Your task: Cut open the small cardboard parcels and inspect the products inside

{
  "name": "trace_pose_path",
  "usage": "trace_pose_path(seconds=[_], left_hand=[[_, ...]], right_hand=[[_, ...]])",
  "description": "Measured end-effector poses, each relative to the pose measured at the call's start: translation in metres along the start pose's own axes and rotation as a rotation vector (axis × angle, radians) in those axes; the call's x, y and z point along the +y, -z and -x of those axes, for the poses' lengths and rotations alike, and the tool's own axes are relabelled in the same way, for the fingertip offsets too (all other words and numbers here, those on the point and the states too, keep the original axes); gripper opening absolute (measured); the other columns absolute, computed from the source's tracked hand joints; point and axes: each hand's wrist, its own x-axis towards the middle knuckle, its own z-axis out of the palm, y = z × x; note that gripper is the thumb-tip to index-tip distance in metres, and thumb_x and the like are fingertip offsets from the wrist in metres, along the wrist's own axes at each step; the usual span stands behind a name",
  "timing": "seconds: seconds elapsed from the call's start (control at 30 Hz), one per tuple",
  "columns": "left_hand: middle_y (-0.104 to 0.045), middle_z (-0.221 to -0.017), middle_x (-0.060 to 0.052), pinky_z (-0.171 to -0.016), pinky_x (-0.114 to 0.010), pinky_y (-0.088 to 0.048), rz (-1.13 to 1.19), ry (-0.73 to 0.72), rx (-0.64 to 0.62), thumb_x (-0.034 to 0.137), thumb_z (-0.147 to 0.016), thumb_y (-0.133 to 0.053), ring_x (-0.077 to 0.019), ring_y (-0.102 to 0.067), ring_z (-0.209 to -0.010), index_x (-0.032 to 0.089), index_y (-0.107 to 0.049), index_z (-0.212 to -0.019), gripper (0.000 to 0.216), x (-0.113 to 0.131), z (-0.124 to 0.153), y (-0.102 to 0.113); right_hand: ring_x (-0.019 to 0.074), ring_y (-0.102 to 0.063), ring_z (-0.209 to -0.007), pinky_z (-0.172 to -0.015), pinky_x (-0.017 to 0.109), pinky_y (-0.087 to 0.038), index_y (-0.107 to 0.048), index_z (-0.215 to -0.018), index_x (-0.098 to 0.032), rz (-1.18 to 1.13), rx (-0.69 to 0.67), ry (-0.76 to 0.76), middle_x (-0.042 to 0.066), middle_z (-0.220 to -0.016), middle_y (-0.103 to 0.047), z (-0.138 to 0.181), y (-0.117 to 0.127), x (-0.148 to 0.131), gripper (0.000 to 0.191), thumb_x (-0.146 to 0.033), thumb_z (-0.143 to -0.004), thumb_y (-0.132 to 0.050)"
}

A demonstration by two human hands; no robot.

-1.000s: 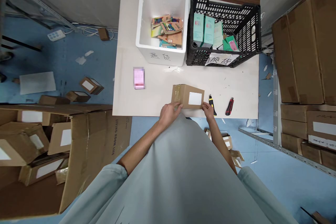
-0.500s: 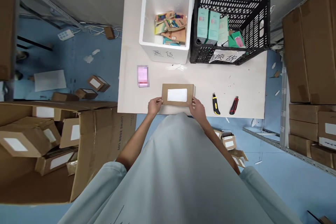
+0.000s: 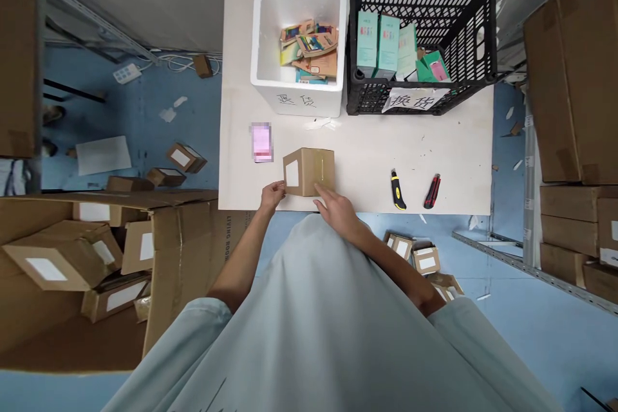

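Note:
A small brown cardboard box (image 3: 309, 170) stands tilted on edge near the front of the white table (image 3: 367, 174). Its white label faces left, and a taped side is turned up toward me. At the box's lower left corner, my left hand (image 3: 273, 195) is closed, thumb and fingers pinching the edge. My right hand (image 3: 337, 209) is open, with fingers stretched out and a fingertip touching the box's near lower edge. To the right lie a yellow-and-black utility knife (image 3: 397, 190) and a red-and-black utility knife (image 3: 432, 191). Left of the box is a pink blurred item (image 3: 262, 142).
A white foam bin (image 3: 302, 100) holding booklets and a black plastic crate (image 3: 470, 64) with green boxes stand at the table's back. A large open carton (image 3: 188, 257) with several parcels is at my left. Stacked cartons (image 3: 570, 212) line the right; small boxes (image 3: 425, 259) lie on the floor.
The cardboard box has been turned over, so its label has gone from facing up to facing left. My right hand has moved left and let go of the box's right side.

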Motion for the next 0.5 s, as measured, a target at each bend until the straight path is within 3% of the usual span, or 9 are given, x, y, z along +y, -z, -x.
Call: trace_pose_path(seconds=[0.17,0.33,0.5], left_hand=[[-0.086,-0.117,-0.014,-0.108,-0.044,-0.069,0.071,-0.034,-0.127,0.04,-0.102,-0.073,-0.0232,-0.082,-0.113,0.016,-0.082,-0.127,0.036,-0.006,0.018,-0.013],[-0.086,-0.123,-0.016,-0.115,-0.048,-0.064,0.062,-0.087,-0.153,0.045,-0.097,-0.081,-0.0286,-0.081,-0.12,0.014,-0.083,-0.123,0.04,-0.005,0.029,-0.047],[-0.087,-0.121,-0.014,-0.12,-0.049,-0.059,0.021,-0.149,-0.114,0.047,-0.096,-0.081,-0.0319,-0.079,-0.127,0.016,-0.085,-0.118,0.038,0.003,0.033,-0.063]], right_hand=[[0.0325,-0.073,-0.142,-0.123,0.049,-0.062,-0.074,-0.153,-0.027,-0.072,0.084,-0.103,0.011,-0.158,-0.071,0.023,0.025,0.062,0.045,-0.039,-0.111,-0.064],[0.0303,-0.078,-0.123,-0.113,0.05,-0.068,-0.084,-0.134,-0.024,-0.217,0.175,-0.362,0.012,-0.147,-0.076,0.04,0.035,0.127,0.04,-0.042,-0.101,-0.069],[0.031,-0.079,-0.118,-0.108,0.051,-0.07,-0.087,-0.116,-0.024,-0.253,0.182,-0.448,0.011,-0.134,-0.082,0.042,0.023,0.144,0.034,-0.047,-0.097,-0.071]])
